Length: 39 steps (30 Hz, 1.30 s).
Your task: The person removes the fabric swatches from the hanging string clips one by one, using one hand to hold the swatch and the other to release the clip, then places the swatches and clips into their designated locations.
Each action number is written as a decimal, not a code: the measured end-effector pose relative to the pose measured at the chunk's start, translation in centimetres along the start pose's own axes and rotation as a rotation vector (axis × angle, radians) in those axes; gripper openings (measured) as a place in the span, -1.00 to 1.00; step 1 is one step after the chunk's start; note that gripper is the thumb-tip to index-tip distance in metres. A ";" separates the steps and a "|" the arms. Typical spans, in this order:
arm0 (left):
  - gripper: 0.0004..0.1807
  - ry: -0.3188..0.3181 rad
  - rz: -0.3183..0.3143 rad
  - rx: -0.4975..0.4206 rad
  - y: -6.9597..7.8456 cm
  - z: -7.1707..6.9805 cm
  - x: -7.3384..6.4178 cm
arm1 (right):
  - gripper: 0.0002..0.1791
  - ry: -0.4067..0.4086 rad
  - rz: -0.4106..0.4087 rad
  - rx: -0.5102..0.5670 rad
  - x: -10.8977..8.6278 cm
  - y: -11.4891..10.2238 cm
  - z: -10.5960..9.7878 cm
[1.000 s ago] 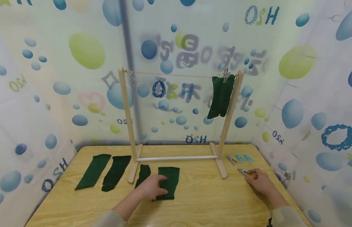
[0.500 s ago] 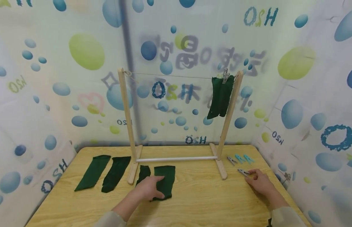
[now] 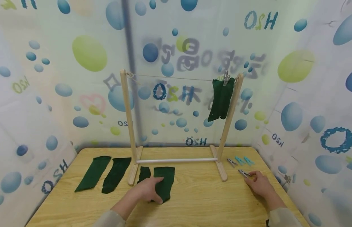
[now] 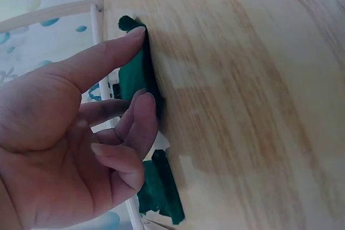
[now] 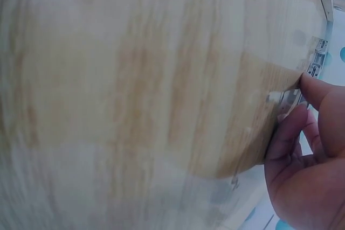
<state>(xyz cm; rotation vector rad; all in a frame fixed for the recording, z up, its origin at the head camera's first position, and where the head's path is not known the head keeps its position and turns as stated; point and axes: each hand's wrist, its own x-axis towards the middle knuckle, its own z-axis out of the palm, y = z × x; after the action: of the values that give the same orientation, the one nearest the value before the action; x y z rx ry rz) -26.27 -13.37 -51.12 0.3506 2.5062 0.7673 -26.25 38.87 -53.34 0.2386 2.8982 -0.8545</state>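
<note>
My left hand (image 3: 148,189) lies over a dark green cloth piece (image 3: 165,183) on the table, index finger along its face and thumb at its near edge. In the left wrist view the thumb and the loosely bent fingers stand apart along that cloth's edge (image 4: 132,76). Partly behind the hand lies a smaller-looking green piece (image 3: 144,173). At the right, my right hand (image 3: 259,183) pinches the end of a grey clothespin (image 3: 244,173) low over the table; the clothespin (image 5: 318,55) shows beyond the thumb in the right wrist view.
A wooden rack (image 3: 127,116) with a string line (image 3: 170,77) stands at the back. One green cloth (image 3: 221,99) hangs there under a clip (image 3: 226,78). Two green strips (image 3: 93,173) lie at left; a grey clothespin (image 3: 232,162) and two blue clothespins (image 3: 244,160) at right.
The green cloth under my left hand has slid left, and its near edge has bent toward the thumb. The thumb has moved nearer to me. My right hand stays on the clothespin.
</note>
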 end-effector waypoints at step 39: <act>-0.04 0.044 0.189 -0.020 -5.1 3.6 5.9 | -0.35 -0.001 0.010 -0.009 -0.1 -0.2 -0.1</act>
<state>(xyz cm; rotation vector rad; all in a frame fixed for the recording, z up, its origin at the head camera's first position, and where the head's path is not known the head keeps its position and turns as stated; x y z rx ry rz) -29.90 -13.65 -58.96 0.5761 2.5294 0.8817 -26.20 38.74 -53.19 0.2512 2.8971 -0.8397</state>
